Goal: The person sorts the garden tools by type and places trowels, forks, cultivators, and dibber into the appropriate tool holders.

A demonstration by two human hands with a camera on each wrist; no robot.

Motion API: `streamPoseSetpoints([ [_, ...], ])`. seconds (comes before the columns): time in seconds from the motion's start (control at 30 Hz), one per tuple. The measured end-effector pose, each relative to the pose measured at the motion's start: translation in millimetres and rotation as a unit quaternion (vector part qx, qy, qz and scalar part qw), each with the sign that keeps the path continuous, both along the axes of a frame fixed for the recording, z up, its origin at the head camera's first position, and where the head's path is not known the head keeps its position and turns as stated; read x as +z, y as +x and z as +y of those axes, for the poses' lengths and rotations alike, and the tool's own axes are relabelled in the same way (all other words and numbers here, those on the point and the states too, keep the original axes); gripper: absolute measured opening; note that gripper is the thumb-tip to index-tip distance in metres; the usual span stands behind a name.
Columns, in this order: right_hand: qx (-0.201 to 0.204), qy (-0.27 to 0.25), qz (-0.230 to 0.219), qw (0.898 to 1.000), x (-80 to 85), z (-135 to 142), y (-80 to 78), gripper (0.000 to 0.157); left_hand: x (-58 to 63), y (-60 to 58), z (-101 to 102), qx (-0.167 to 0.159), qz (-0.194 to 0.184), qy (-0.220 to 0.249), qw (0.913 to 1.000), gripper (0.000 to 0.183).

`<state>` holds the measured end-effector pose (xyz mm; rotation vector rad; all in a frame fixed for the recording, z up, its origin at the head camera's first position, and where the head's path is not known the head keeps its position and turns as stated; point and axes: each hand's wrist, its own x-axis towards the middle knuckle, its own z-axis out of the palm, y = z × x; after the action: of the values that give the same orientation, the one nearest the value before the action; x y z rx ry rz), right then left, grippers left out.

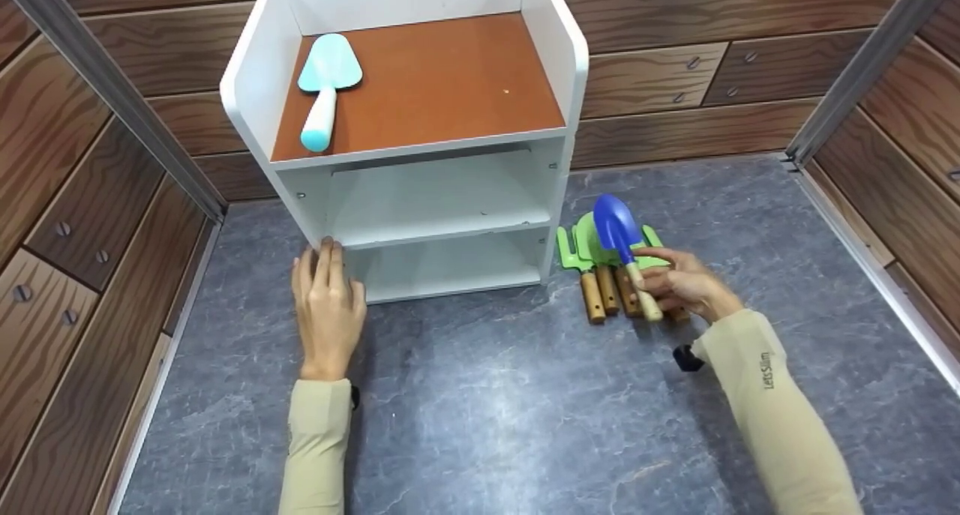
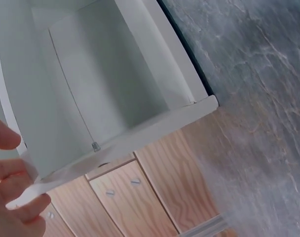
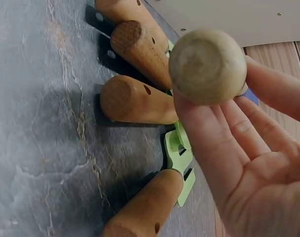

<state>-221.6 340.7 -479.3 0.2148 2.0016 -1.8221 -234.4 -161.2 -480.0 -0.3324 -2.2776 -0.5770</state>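
My right hand [image 1: 686, 284] holds a small blue garden trowel [image 1: 615, 221] by its pale wooden handle, blade pointing up and away. In the right wrist view the round handle end [image 3: 204, 66] sits between thumb and fingers. Under the trowel lie several green garden tools [image 1: 587, 238] with brown wooden handles [image 1: 592, 297], side by side on the floor. My left hand [image 1: 328, 316] rests its fingertips at the front edge of the left side panel of a white shelf unit [image 1: 442, 234], fingers mostly straight.
A turquoise scoop-like trowel [image 1: 330, 61] with a white handle lies on the unit's brown top [image 1: 442, 80], at the left. Wood-patterned walls [image 1: 675, 13] stand behind and on both sides. The floor [image 1: 480, 395] is grey and marbled.
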Motion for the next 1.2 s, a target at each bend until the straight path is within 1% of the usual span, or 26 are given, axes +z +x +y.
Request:
streamPoseSetpoints([
  [0.13,-0.001,-0.002,0.003,1.0,1.4,-1,2.0,0.08,0.3,-2.1,2,0.013,0.02,0.006,0.9997,0.047],
  [0.33,-0.006,0.003,0.009,1.0,1.7,-3,4.4,0.08,-1.6,-2.6,1,0.01,0.03,0.005,0.9995,0.046],
  [0.53,-0.008,-0.009,0.014,1.0,2.2,-4,6.7,0.08,-2.4,-1.7,4,0.013,0.022,0.0,0.9997,0.048],
  [0.7,-0.007,-0.034,0.014,0.999,4.3,-7,9.3,0.083,-3.2,0.2,7,0.026,0.007,-0.018,0.9995,0.052],
  [0.8,-0.004,-0.046,0.018,0.999,4.6,-9,10.2,0.083,-4.6,1.4,8,0.033,0.0,-0.021,0.9992,0.053],
  [1.2,-0.007,-0.062,0.036,0.997,5.6,-15,15.3,0.082,-7.3,3.6,6,0.045,-0.008,-0.04,0.9982,0.058],
])
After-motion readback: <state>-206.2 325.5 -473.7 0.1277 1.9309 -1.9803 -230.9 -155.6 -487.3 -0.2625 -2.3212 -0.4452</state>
